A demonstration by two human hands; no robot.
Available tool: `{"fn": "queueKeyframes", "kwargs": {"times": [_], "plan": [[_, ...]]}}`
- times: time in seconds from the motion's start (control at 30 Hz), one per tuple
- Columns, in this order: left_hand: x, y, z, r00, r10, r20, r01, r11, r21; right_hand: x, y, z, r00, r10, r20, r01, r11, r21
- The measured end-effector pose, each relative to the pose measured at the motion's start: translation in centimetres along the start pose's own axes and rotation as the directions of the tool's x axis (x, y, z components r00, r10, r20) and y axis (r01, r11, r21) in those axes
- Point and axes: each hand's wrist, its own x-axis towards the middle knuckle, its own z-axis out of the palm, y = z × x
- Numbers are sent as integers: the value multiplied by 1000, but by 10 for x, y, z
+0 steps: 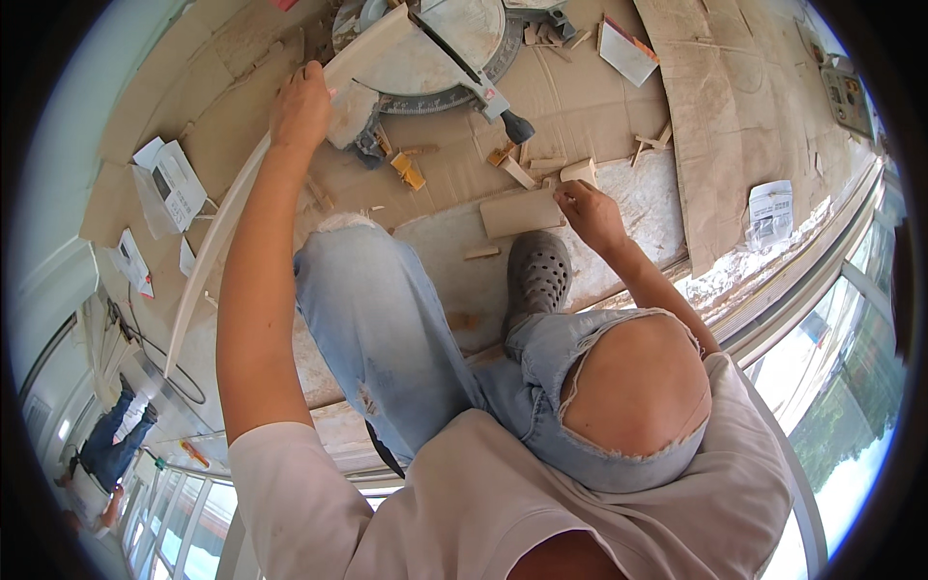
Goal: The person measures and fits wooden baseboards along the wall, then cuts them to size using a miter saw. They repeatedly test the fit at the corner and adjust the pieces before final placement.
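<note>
My left hand [301, 108] is closed around a long, pale strip of trim [224, 222]. The strip's far end lies over the bed of a miter saw [425, 43], and its near end reaches back past my left forearm. On the right, my right hand [592, 215] has its fingers pinched at the right end of a short, pale trim offcut [517, 214]. That offcut is just beyond the toe of my grey clog [537, 275]. Another small wood block [579, 172] sits right past my fingertips. The saw's black-knobbed handle [517, 127] points toward me.
Cardboard sheets [715, 116] cover the floor. Wood scraps [517, 171] and a yellow clamp-like piece [407, 171] lie near the saw. Opened packaging [174, 188] is at left, a paper bag [770, 212] at right. Another person [106, 454] is at far lower left, near a dark cable [159, 353].
</note>
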Motion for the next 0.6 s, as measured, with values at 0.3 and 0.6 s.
{"fn": "queueKeyframes", "kwargs": {"times": [0.3,0.6], "plan": [[-1,-12,10,984,86,-158,-95,994,-51,44,-5,-69,984,119,-131,-100,984,147],[4,5,-4,997,27,-66,-30,998,-48,237,-182,-319,802,-423,-421,358,906,-226]]}}
